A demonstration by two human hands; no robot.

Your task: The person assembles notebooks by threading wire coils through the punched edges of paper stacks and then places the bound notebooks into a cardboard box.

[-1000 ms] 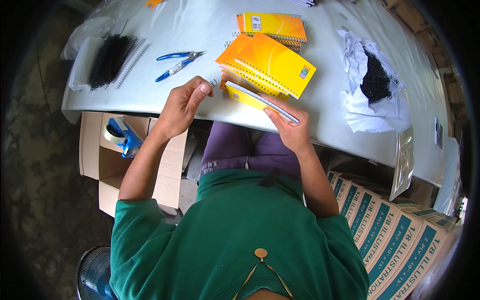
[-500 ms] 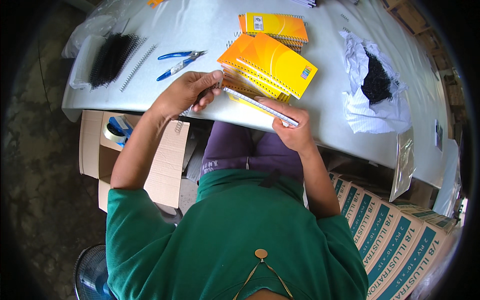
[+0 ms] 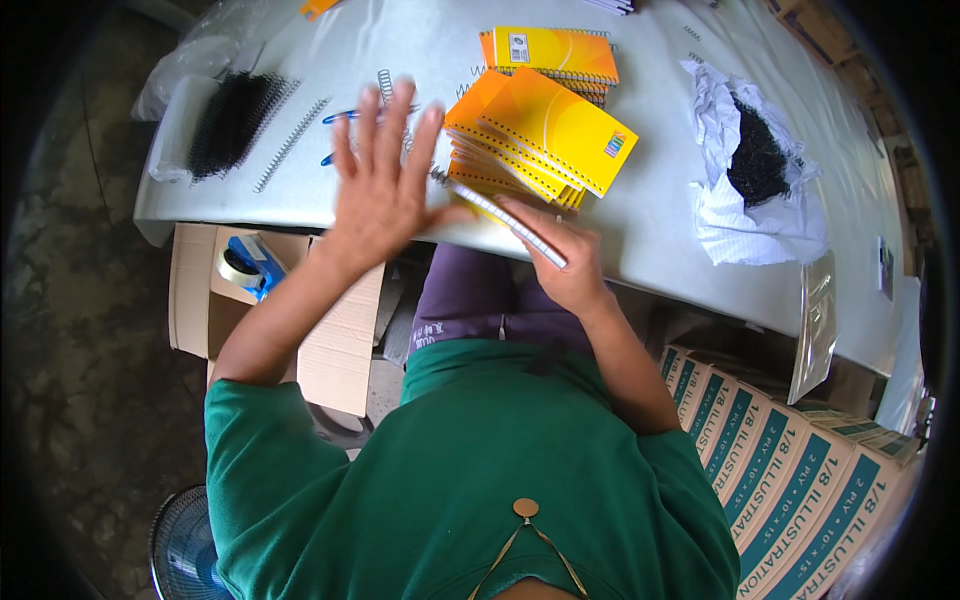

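Observation:
My right hand (image 3: 572,262) grips a small notebook (image 3: 510,228) edge-on at the table's near edge, its punched edge facing up. At its left end sits a dark wire coil (image 3: 438,175), and a stretch of coil (image 3: 385,84) shows above my left fingers; my hand hides what lies between. My left hand (image 3: 380,195) is raised, fingers spread and holding nothing, with the thumb close to the notebook. Beyond it lie blue-handled cutters (image 3: 341,117), mostly covered by that hand. To the right is a fanned stack of punched yellow-orange notebooks (image 3: 560,130).
Coil-bound notebooks (image 3: 555,52) lie farther back. A heap of black coils (image 3: 232,125) and a single coil (image 3: 290,145) are at left; more black coils (image 3: 755,155) rest on crumpled paper (image 3: 715,215) at right. An open carton (image 3: 340,340) holds a blue tape dispenser (image 3: 262,262).
My left hand has let go of the coil and opened, fingers spread upward. A coil end now shows above it. The notebook in my right hand has shifted slightly left and nearer.

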